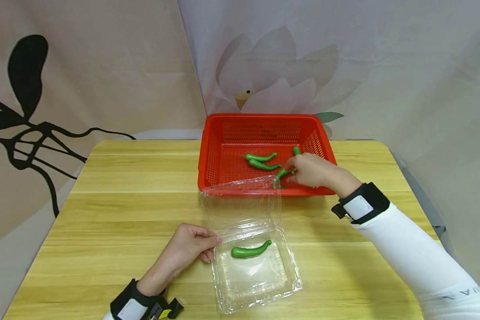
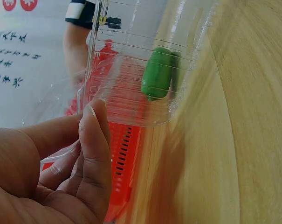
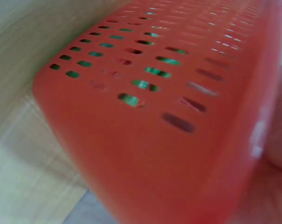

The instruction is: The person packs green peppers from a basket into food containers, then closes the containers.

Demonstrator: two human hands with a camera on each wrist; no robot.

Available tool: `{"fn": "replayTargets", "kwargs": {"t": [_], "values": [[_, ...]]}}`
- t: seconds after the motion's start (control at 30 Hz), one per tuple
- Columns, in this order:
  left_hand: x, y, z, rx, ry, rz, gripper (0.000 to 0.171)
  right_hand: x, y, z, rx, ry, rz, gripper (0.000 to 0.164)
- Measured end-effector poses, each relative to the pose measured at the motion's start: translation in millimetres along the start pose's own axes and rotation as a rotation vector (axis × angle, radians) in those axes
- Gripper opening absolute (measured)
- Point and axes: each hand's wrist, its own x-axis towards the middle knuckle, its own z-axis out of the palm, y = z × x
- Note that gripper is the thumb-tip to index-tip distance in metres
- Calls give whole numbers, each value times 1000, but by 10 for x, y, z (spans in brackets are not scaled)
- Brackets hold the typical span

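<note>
A clear plastic clamshell box (image 1: 260, 284) lies unfolded on the table, its lid (image 1: 240, 209) leaning up against the front rim of the red basket (image 1: 210, 155). One green chili pepper (image 1: 250, 251) rests in the box's base; it also shows through the plastic as a green pepper (image 2: 158, 73) in the left wrist view. My left hand (image 1: 194, 242) pinches the left edge of the box between thumb and fingers. Reaching over the basket's front right, my right hand (image 1: 314, 171) pinches the stem end of a green chili pepper (image 1: 282, 174). In the right wrist view the basket wall (image 3: 145, 154) hides the fingertips.
Two more chili peppers (image 1: 264, 165) lie mid-basket, and another pepper (image 1: 296, 150) sits behind the right hand. The basket stands at the back of the wooden table (image 1: 136, 200). Behind it hangs a printed cloth (image 1: 144, 66).
</note>
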Motion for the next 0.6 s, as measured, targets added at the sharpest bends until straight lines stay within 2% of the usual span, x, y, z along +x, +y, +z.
{"fn": "replayTargets", "kwargs": {"t": [0.3, 0.6], "values": [[-7, 19, -4, -2, 5, -10, 22, 121, 70, 73, -44, -163, 78, 24], [-2, 1, -4, 4, 8, -11, 22, 173, 133, 95, -86, -238, 100, 12]]}}
